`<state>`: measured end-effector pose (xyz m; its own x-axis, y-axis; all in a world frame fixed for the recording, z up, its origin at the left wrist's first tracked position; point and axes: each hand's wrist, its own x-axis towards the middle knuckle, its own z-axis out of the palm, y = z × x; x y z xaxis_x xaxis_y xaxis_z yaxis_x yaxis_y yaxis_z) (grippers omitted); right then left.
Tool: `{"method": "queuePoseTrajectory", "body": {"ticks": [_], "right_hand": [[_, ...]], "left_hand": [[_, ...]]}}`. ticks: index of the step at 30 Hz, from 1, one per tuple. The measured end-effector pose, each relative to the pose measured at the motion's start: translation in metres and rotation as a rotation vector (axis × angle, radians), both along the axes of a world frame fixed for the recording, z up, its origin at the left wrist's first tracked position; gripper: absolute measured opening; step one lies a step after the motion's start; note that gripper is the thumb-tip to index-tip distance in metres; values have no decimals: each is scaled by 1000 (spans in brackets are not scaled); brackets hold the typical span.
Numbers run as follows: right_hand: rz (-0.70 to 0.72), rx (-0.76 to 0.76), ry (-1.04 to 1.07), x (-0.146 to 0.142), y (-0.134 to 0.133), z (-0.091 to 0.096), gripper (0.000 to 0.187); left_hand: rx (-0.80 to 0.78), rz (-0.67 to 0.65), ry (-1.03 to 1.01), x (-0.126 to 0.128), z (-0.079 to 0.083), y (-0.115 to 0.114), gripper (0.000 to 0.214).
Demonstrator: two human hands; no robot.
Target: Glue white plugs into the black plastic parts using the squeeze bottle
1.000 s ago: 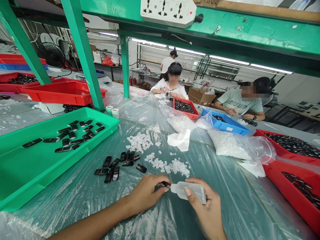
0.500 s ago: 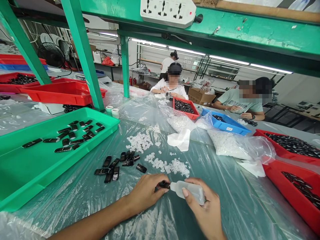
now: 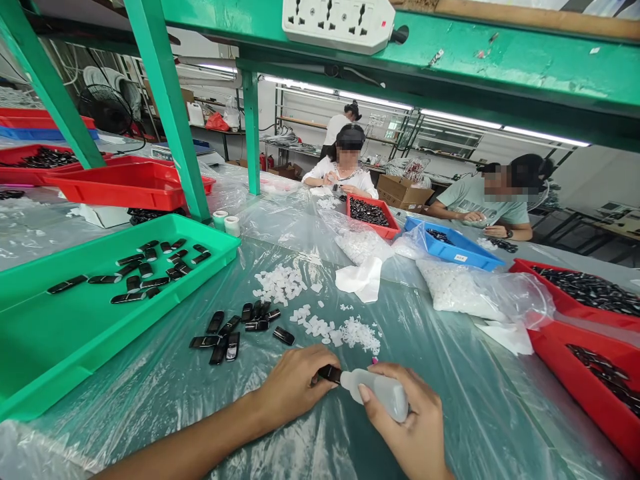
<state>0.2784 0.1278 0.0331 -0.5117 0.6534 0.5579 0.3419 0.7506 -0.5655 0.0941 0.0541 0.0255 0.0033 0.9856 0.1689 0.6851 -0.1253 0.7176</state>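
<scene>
Between the fingertips of my left hand (image 3: 293, 380) is a small black glossy casing (image 3: 330, 373). My right hand (image 3: 413, 413) is closed around a translucent squeeze bottle (image 3: 383, 393), lying nearly level, its nozzle touching or very close to the casing's end. Beyond my hands lie small white plastic pieces (image 3: 325, 328) and a larger heap of white pieces (image 3: 280, 285). To the left of these, several black casings (image 3: 233, 347) are loosely grouped on the plastic-covered table (image 3: 290, 443).
A green tray (image 3: 55, 333) with several black casings stands at left. Red trays (image 3: 575, 393) line the right side, near a clear bag (image 3: 460, 290) of white pieces. A green frame (image 3: 450, 60) crosses overhead. Two people sit across the table; another stands behind.
The bottle has tipped slightly and moved a little down with my right hand. A small pink spot now shows beside the right fingers. My left hand keeps hold of the casing.
</scene>
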Motion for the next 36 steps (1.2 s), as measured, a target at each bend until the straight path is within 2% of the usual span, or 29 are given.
{"method": "queuePoseTrajectory", "body": {"ticks": [4, 6, 9, 14, 18, 23, 26, 32, 36], "right_hand": [[-46, -384, 113, -2, 2, -2, 23], [-71, -507, 196, -4, 4, -1, 27], [-87, -603, 285, -6, 5, 1, 30], [-80, -656, 335, -8, 3, 3, 30], [-83, -607, 315, -8, 0, 2, 29], [-121, -475, 280, -10, -9, 2, 27], [-130, -353, 244, -9, -12, 0, 25], [-53, 18, 119, -4, -4, -5, 19], [-36, 98, 89, -2, -2, -4, 18]], "left_hand": [[-20, 52, -95, 0, 0, 0, 8], [-47, 86, -183, 0, 0, 1, 12], [-67, 111, -289, 1, 0, 1, 16], [-65, 102, -311, 1, -1, 0, 16], [-51, 76, -289, 1, -4, 0, 15], [-50, 87, -207, 2, -3, -1, 14], [-59, 91, -165, 2, -2, 0, 12], [-62, 89, -140, 1, -4, 0, 15], [-49, 92, -123, 1, -5, -1, 14]]}}
